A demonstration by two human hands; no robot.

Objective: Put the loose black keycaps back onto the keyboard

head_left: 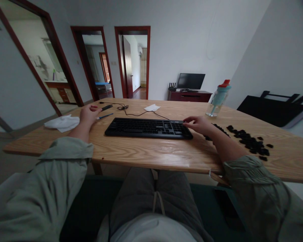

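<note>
A black keyboard (148,128) lies across the middle of the wooden table, its cable running off the back edge. My right hand (198,124) is at the keyboard's upper right corner, thumb and forefinger bent and their tips against it; whether a single key is between them is too small to tell. At the far left, my left hand (89,113) has its fingers curled at the near end of a dark, narrow brush-like thing (107,107). A slim blue-tipped tool (105,116) lies just beside that hand. Small black pieces, like loose keycaps (254,143), are heaped right of my right forearm.
A clear water bottle (217,101) with a red lid stands at the back right. White tissues lie at the left (62,123) and at the back (152,108). The coiled cable (122,107) rests behind the keyboard. A phone-like dark slab (227,205) is on the seat.
</note>
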